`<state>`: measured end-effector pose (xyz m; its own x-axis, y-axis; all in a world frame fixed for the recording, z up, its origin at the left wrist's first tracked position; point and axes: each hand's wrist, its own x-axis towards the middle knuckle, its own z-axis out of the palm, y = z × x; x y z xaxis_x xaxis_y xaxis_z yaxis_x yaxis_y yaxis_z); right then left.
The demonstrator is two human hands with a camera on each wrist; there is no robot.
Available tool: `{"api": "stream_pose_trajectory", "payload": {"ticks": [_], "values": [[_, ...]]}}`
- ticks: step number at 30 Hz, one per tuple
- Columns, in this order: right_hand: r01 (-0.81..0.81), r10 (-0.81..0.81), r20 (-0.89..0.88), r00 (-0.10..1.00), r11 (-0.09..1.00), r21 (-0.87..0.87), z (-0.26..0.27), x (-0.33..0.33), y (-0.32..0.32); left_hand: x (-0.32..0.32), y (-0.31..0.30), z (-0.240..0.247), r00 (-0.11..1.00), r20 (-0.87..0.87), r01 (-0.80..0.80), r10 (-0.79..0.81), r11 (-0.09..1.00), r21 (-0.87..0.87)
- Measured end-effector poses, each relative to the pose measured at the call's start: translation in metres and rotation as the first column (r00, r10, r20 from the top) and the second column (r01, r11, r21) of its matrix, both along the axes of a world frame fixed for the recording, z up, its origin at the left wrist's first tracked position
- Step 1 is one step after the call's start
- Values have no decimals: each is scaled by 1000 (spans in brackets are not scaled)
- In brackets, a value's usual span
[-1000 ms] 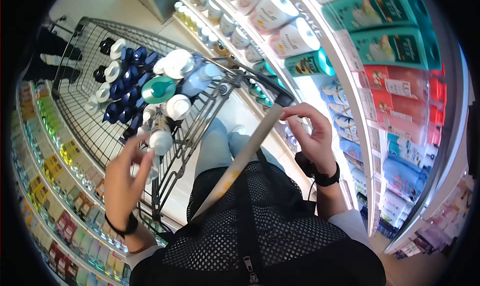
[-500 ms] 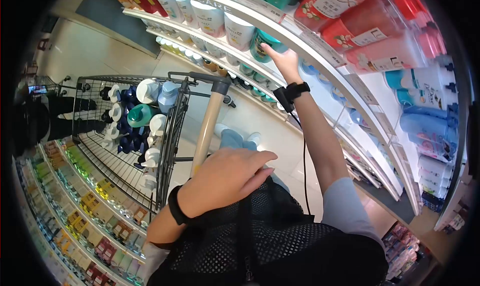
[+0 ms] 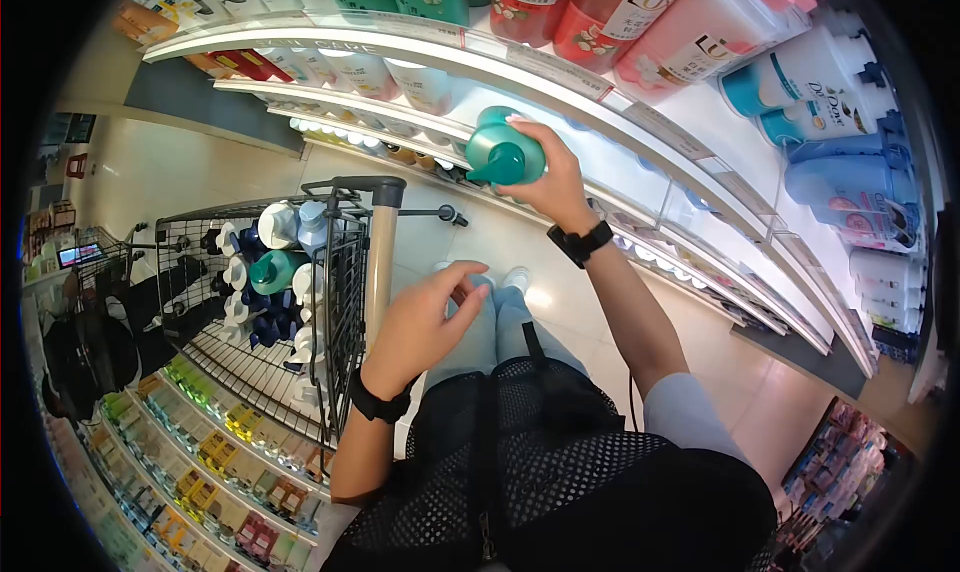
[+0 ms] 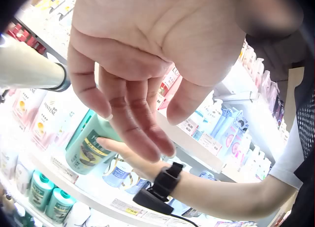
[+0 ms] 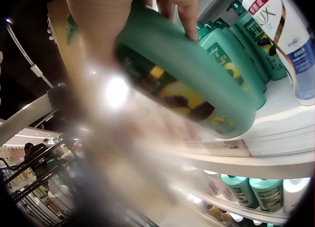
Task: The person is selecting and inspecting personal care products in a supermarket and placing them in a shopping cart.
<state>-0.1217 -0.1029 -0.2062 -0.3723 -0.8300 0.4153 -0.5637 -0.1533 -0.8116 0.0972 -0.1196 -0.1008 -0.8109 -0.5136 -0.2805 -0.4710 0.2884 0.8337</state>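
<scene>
My right hand grips a green shampoo bottle with a pump top, tilted at the edge of a lit shelf. In the right wrist view the fingers wrap the upper part of this bottle, and similar green bottles stand behind it. My left hand hovers in front of my body beside the cart's handle. Its fingers hang loosely curled around nothing, as the left wrist view also shows. To the left, the shopping cart carries another green pump bottle among white, light blue and navy bottles.
Red and pink bottles line the upper shelf on the right, with white and blue ones farther along. Shelves of small coloured packs run along the lower left. Another person in dark clothing is beyond the cart.
My right hand left the cart handle, reached to the shelf and took hold of a green bottle, now drawn to the shelf's edge. The left hand moved from the cart's bottles to my front.
</scene>
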Motion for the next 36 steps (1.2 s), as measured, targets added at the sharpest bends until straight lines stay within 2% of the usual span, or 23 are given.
{"api": "stream_pose_trajectory", "payload": {"ticks": [3, 4, 5, 6, 7, 9, 10, 11, 13, 14, 15, 16, 17, 19, 20, 21, 23, 25, 27, 29, 31, 35, 36], "values": [[-21, 23, 67, 997, 999, -37, 44, 11, 33, -12, -5, -9, 999, -24, 21, -22, 999, -29], [-15, 17, 66, 998, 999, -38, 60, 16, 42, -21, -5, -9, 994, -107, -11, -8, 984, -179], [11, 3, 187, 982, 997, -71, 77, 20, 51, -29, -5, -8, 981, -193, -54, -10, 944, -324], [41, -8, 302, 953, 994, -104, 90, 23, 58, -37, -7, -6, 980, -199, -47, -20, 943, -329], [43, 2, 458, 889, 995, -88, 98, 26, 67, -44, -8, -1, 963, -258, 3, -73, 965, -262], [53, 54, 607, 793, 986, -157, 124, 28, 81, -53, -1, 10, 936, -330, 58, -125, 977, -204], [49, 62, 619, 783, 986, -162, 134, 29, 91, -55, 5, 15, 919, -379, 127, -106, 991, 30], [36, 110, 653, 750, 978, -207, 142, 29, 100, -57, 13, 21, 903, -423, 199, -76, 946, 255], [86, 93, 729, 678, 975, -205, 158, 32, 111, -57, 23, 18, 876, -480, 224, -52, 924, 309], [90, 96, 722, 685, 972, -215, 166, 32, 116, -58, 32, 23, 862, -507, 211, 9, 903, 374], [94, 118, 756, 644, 968, -231, 171, 31, 118, -58, 38, 26, 847, -527, 200, 73, 874, 442], [99, 140, 787, 600, 964, -247, 175, 32, 119, -60, 43, 27, 836, -539, 195, 101, 864, 464], [104, 146, 779, 610, 960, -261, 179, 32, 123, -61, 48, 30, 831, -550, 207, 87, 869, 450], [58, 153, 830, 536, 974, -218, 186, 33, 127, -63, 51, 32, 791, -595, 230, 139, 834, 501], [2, 185, 802, 568, 974, -226, 190, 36, 132, -62, 54, 33, 767, -622, 247, 160, 821, 515], [16, 186, 793, 580, 971, -240, 188, 40, 136, -60, 53, 35, 763, -632, 267, 138, 823, 501], [4, 175, 766, 618, 974, -226, 174, 53, 143, -55, 50, 41, 792, -592, 292, 151, 757, 584], [24, 107, 789, 606, 988, -152, 166, 67, 151, -54, 48, 50, 784, -609, 318, 120, 765, 560], [7, 85, 769, 634, 993, -115, 162, 79, 155, -56, 46, 60, 828, -528, 222, 189, 754, 618], [75, 46, 794, 606, 991, -115, 150, 93, 159, -59, 45, 64, 812, -561, 252, 162, 770, 586], [92, 43, 800, 599, 988, -121, 150, 99, 160, -63, 44, 70, 840, -495, 213, 223, 704, 678], [162, -12, 789, 614, 980, -112, 157, 101, 159, -68, 44, 76, 837, -522, 239, 164, 749, 618], [154, 3, 788, 616, 980, -124, 158, 100, 159, -68, 45, 80, 825, -551, 246, 122, 801, 546]]}}
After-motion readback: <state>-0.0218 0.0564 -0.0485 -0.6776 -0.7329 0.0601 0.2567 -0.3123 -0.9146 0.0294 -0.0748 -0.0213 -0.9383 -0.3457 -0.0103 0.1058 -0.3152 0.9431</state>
